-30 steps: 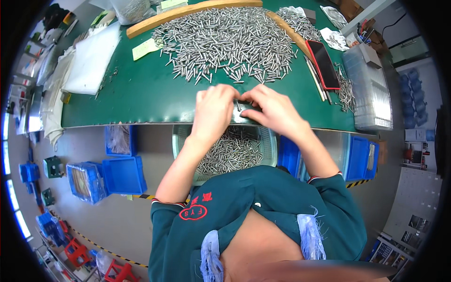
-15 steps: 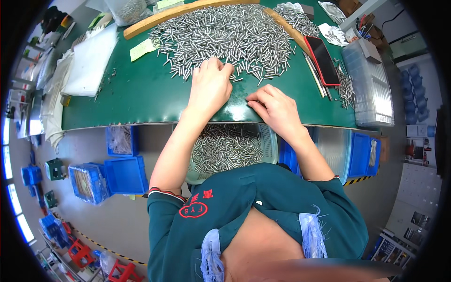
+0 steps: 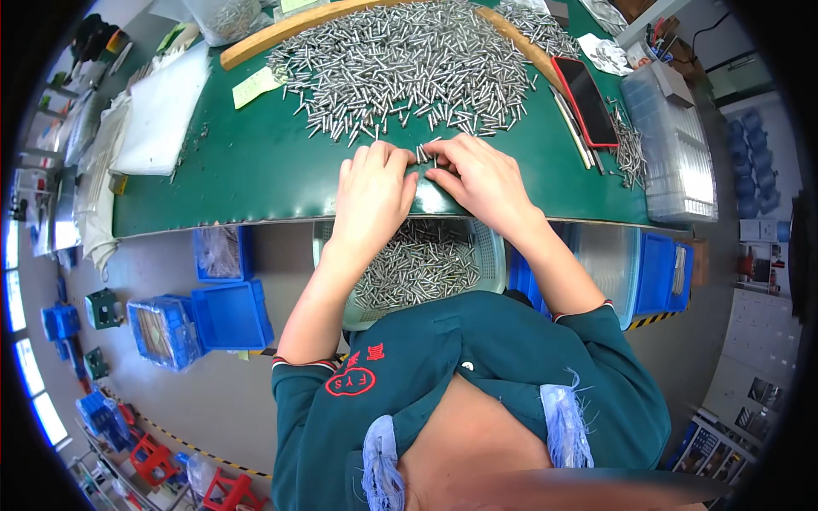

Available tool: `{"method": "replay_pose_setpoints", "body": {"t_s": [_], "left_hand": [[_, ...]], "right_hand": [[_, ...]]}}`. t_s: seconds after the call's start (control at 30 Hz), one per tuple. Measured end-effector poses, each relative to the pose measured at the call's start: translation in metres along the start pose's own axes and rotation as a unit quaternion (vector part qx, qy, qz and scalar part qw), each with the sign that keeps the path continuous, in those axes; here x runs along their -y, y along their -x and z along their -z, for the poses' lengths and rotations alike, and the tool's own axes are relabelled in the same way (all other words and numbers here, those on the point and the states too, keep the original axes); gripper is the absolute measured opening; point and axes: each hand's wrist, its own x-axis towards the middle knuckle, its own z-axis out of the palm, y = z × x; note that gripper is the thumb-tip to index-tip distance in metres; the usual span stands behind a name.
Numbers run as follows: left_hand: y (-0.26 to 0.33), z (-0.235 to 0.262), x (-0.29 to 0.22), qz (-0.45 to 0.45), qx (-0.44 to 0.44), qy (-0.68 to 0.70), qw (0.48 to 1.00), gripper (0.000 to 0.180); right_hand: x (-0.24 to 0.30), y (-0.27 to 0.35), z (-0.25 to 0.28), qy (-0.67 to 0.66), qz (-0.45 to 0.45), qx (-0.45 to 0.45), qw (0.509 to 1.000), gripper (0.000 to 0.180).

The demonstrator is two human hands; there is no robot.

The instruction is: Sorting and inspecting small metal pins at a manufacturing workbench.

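Observation:
Several small silvery metal pins (image 3: 422, 154) are between my two hands, just above the green tabletop near its front edge. My left hand (image 3: 371, 189) has its fingers curled and closed, with the fingertips at the left side of these pins. From the other side my right hand (image 3: 484, 180) pinches at them with thumb and forefinger. Some of the pins are hidden behind the fingers. Just beyond the hands spreads a large heap of the same pins (image 3: 409, 68), with loose ones along its near edge.
Wooden strips (image 3: 298, 32) border the heap. On the right lie a red-edged phone (image 3: 584, 102), thin rods (image 3: 573, 129) and clear plastic cases (image 3: 673, 145). White sheets (image 3: 166, 115) and a yellow note (image 3: 256, 86) are left. Below the table edge sits a pale green basket (image 3: 494, 264) of pins.
My left hand has drawn back from the heap's near edge toward me. My right hand has moved left and forward to meet it, and pins now show between them.

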Motion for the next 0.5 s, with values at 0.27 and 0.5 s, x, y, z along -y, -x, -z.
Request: {"method": "replay_pose_setpoints", "body": {"t_s": [0.27,0.5], "left_hand": [[-0.006,-0.007,0.001,0.011,-0.017,0.012,1.0,0.017],[-0.009,-0.008,0.007,0.024,-0.043,-0.039,0.998,0.012]], "right_hand": [[-0.004,-0.001,0.001,0.028,0.013,-0.013,0.999,0.02],[-0.002,-0.001,0.002,0.015,0.004,-0.023,1.0,0.018]]}}
